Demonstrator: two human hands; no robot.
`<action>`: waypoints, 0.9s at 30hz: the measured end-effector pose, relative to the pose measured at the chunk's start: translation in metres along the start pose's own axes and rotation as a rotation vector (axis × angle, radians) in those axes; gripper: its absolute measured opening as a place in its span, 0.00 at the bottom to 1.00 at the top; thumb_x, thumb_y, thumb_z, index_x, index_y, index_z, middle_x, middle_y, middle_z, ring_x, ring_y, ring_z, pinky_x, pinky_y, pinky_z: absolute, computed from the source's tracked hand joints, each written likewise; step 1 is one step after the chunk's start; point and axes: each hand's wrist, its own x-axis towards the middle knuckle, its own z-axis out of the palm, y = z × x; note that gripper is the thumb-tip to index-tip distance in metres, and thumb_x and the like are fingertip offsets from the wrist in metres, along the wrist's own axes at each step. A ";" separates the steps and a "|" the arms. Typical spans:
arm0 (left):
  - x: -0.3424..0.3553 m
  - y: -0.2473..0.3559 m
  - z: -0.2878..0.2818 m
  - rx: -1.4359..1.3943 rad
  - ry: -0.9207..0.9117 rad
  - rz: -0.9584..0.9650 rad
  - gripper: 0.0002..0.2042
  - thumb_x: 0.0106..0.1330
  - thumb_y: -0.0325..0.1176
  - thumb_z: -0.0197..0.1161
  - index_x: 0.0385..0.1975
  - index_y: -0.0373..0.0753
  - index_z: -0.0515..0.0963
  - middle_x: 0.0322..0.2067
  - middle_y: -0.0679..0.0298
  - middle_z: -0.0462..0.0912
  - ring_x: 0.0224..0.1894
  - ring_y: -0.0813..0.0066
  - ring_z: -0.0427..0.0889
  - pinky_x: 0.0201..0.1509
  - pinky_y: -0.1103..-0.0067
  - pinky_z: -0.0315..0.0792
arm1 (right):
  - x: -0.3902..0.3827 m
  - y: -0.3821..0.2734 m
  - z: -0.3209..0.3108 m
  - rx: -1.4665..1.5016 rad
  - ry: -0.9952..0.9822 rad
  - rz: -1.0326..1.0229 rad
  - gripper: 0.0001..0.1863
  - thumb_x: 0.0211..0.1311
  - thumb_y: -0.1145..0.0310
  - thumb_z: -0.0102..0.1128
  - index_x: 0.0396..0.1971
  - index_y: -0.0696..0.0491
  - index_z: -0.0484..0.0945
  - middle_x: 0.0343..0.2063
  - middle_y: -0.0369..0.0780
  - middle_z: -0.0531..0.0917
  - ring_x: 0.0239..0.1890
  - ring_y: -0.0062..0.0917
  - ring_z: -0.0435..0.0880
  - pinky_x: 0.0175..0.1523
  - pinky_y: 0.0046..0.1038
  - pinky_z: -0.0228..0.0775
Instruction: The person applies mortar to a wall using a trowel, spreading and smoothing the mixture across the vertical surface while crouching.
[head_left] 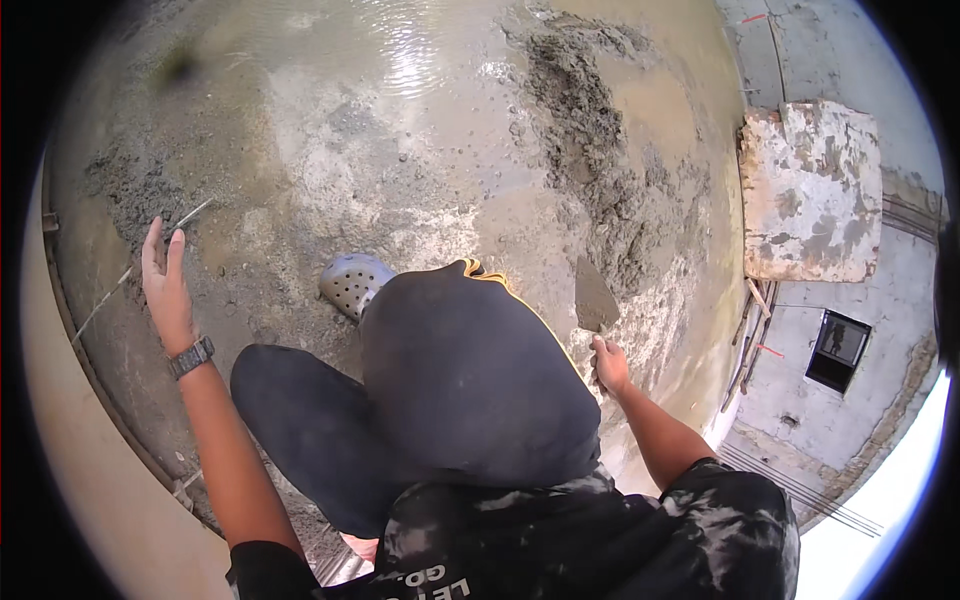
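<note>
My right hand (610, 367) is closed round the handle of a trowel (595, 298). The trowel's grey, mortar-coated blade points away from me, at the lower end of a dark strip of wet mortar (580, 120). Off to the left, my left hand (168, 300) is raised with thumb and fingers apart, a watch on its wrist. Close by its fingertips is a thin pale rod (196, 213); whether they touch it I cannot tell. Another length of thin rod (103, 303) shows left of that hand, and its link to the first is hidden.
My bent knees (470, 370) and a grey clog (356, 284) are between my hands on the wet, gritty floor (400, 190). More loose mortar (130, 195) lies far left. Shallow water glistens at the far side. A mottled board (812, 192) stands at the right wall.
</note>
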 end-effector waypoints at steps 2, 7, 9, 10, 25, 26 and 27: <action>0.019 -0.010 0.030 -0.005 -0.106 0.022 0.30 0.74 0.42 0.65 0.71 0.33 0.68 0.70 0.51 0.70 0.74 0.61 0.67 0.77 0.69 0.59 | -0.001 0.026 -0.025 0.090 0.103 0.150 0.24 0.77 0.44 0.49 0.44 0.53 0.75 0.18 0.34 0.69 0.10 0.22 0.67 0.12 0.30 0.55; -0.003 -0.012 0.117 0.236 -0.379 0.135 0.29 0.73 0.43 0.65 0.70 0.36 0.70 0.71 0.49 0.71 0.73 0.57 0.69 0.75 0.67 0.62 | 0.022 0.096 -0.080 0.247 0.342 0.293 0.21 0.77 0.46 0.49 0.38 0.52 0.72 0.18 0.35 0.69 0.14 0.24 0.68 0.17 0.33 0.60; -0.034 -0.041 0.147 0.371 -0.497 0.229 0.28 0.73 0.43 0.65 0.69 0.36 0.72 0.69 0.49 0.73 0.72 0.57 0.71 0.73 0.67 0.64 | 0.031 0.157 -0.110 0.484 0.389 0.441 0.21 0.78 0.47 0.47 0.34 0.51 0.70 0.17 0.35 0.69 0.14 0.25 0.67 0.17 0.33 0.60; -0.039 -0.052 0.149 0.540 -0.565 0.330 0.27 0.72 0.42 0.66 0.67 0.37 0.73 0.67 0.49 0.75 0.70 0.56 0.73 0.72 0.67 0.66 | 0.033 0.170 -0.101 0.504 0.385 0.462 0.21 0.78 0.47 0.47 0.34 0.51 0.70 0.17 0.35 0.69 0.14 0.25 0.67 0.17 0.33 0.60; -0.034 -0.074 0.174 0.515 -0.797 0.091 0.21 0.73 0.38 0.65 0.62 0.34 0.78 0.60 0.48 0.81 0.63 0.56 0.80 0.66 0.67 0.73 | 0.180 0.138 -0.019 0.880 0.259 0.571 0.25 0.81 0.43 0.39 0.31 0.48 0.70 0.16 0.31 0.69 0.15 0.20 0.65 0.19 0.27 0.60; -0.038 -0.077 0.172 0.511 -0.801 0.077 0.21 0.73 0.38 0.65 0.62 0.34 0.78 0.60 0.48 0.81 0.63 0.56 0.80 0.66 0.67 0.73 | 0.195 0.126 -0.024 0.829 0.264 0.528 0.25 0.81 0.43 0.39 0.31 0.48 0.70 0.17 0.31 0.69 0.15 0.20 0.66 0.19 0.26 0.60; -0.038 -0.076 0.170 0.566 -0.812 0.123 0.21 0.73 0.38 0.65 0.62 0.34 0.78 0.61 0.49 0.81 0.63 0.56 0.80 0.65 0.67 0.73 | 0.214 0.104 -0.028 0.836 0.293 0.473 0.25 0.80 0.42 0.40 0.32 0.48 0.70 0.17 0.31 0.69 0.15 0.19 0.66 0.19 0.26 0.60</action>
